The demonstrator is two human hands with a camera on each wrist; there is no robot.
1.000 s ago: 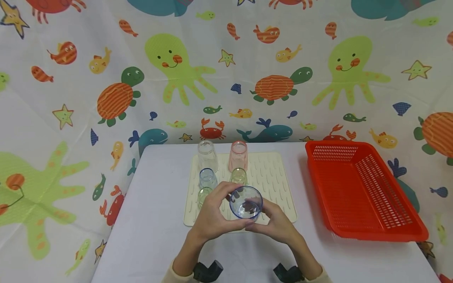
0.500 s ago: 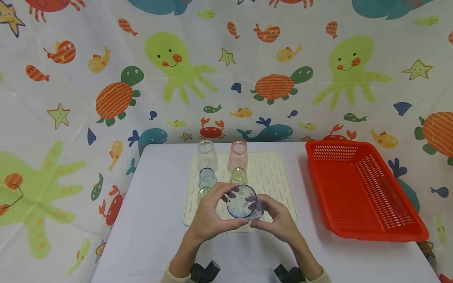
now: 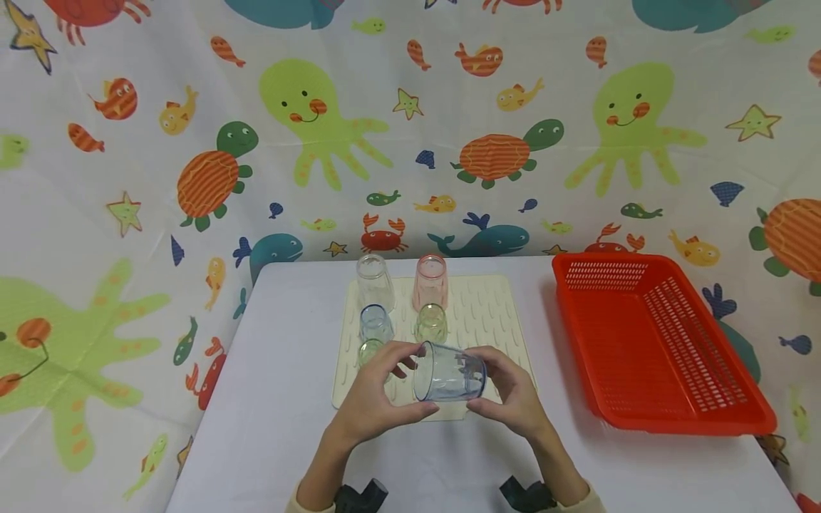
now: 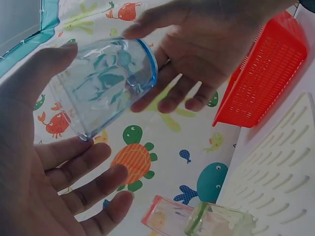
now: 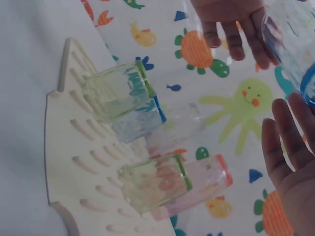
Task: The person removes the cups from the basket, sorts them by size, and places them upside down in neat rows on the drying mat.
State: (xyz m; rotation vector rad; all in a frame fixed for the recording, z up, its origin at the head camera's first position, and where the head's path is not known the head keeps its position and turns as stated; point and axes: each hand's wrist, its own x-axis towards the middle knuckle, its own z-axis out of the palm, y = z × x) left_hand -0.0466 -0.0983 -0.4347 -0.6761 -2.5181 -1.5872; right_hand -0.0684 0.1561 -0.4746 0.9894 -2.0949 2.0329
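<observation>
A clear blue-tinted drinking glass [image 3: 451,373] lies on its side in the air above the near part of the mat, its wide mouth to the left in the head view. My left hand [image 3: 374,393] pinches the mouth end between thumb and index finger; the other fingers stand spread in the left wrist view. At the base end, my right hand [image 3: 513,394] holds the glass with thumb and fingers. Behind the hands on the cream drying mat [image 3: 484,306] stand a tall clear glass [image 3: 376,283], a pink glass [image 3: 431,283], a blue glass [image 3: 375,324] and two green glasses [image 3: 432,324], one partly hidden by my left hand.
A red plastic basket [image 3: 631,349] sits on the right side of the white table [image 3: 288,342]. Behind the table hangs a sea-animal patterned cloth [image 3: 410,142]. Both wrists wear black camera mounts.
The held glass has turned from its mouth facing the head camera to lying sideways, mouth left. My hands have moved slightly apart. The standing glasses have not moved.
</observation>
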